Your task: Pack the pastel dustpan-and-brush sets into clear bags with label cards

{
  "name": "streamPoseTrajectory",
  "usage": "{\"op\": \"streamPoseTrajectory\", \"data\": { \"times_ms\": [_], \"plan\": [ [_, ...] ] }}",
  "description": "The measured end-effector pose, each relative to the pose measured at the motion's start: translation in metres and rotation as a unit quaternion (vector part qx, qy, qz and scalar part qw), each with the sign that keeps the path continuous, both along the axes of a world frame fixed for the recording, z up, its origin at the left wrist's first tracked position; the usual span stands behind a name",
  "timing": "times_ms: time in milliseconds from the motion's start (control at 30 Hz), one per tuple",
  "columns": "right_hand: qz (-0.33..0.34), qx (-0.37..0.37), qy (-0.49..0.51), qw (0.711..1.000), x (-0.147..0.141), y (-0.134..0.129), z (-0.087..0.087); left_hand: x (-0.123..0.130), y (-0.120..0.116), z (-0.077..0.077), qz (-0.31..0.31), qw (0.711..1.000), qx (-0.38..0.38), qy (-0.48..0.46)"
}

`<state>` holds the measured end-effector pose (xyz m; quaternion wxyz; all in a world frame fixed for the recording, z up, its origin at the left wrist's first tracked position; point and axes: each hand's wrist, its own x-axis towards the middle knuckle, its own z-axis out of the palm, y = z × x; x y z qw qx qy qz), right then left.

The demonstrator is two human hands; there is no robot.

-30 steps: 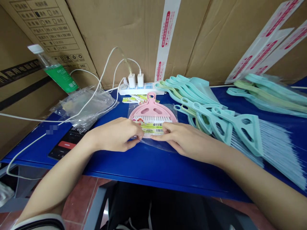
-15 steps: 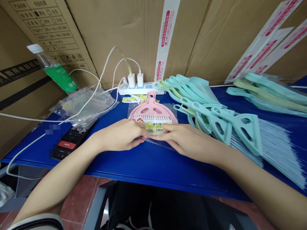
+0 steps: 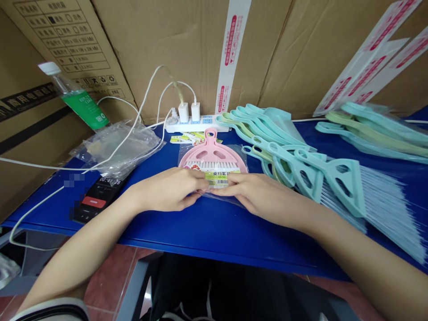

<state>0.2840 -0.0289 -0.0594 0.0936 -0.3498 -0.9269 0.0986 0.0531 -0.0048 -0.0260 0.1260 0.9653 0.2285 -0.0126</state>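
A pink dustpan with a small brush (image 3: pixel 211 154) lies in a clear plastic bag with a yellow-green label on the blue table (image 3: pixel 207 227). My left hand (image 3: pixel 167 189) pinches the bag's near edge from the left. My right hand (image 3: pixel 259 194) presses and pinches the same edge from the right, fingertips almost meeting the left hand's. The bag's lower edge is hidden under both hands.
Teal and green brushes (image 3: pixel 307 171) lie stacked to the right, more (image 3: pixel 374 129) at the far right. A power strip with chargers (image 3: pixel 197 122) sits behind, empty clear bags (image 3: pixel 117 147) and a green-labelled bottle (image 3: pixel 78 100) to the left, a phone (image 3: pixel 95 198) near the left edge. Cardboard boxes (image 3: pixel 187 44) form the back wall.
My two hands have drawn slightly closer together along the bag's near edge. The dustpan pack stays in place.
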Motion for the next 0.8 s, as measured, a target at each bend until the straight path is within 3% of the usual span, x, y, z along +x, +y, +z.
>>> {"op": "streamPoseTrajectory", "data": {
  "times_ms": [300, 467, 800],
  "plan": [
    [-0.011, -0.01, -0.015, 1.0, -0.002, -0.001, 0.002, 0.0, 0.0, -0.001, -0.015, 1.0, 0.008, -0.008],
    [0.005, -0.046, 0.034, 0.998, -0.001, -0.003, 0.002, 0.0, -0.001, 0.001, -0.024, 1.0, 0.008, 0.002],
    [0.038, -0.123, 0.055, 0.99, 0.0, -0.01, 0.009, 0.001, -0.007, 0.004, -0.012, 0.998, -0.056, 0.009]
  ]
}}
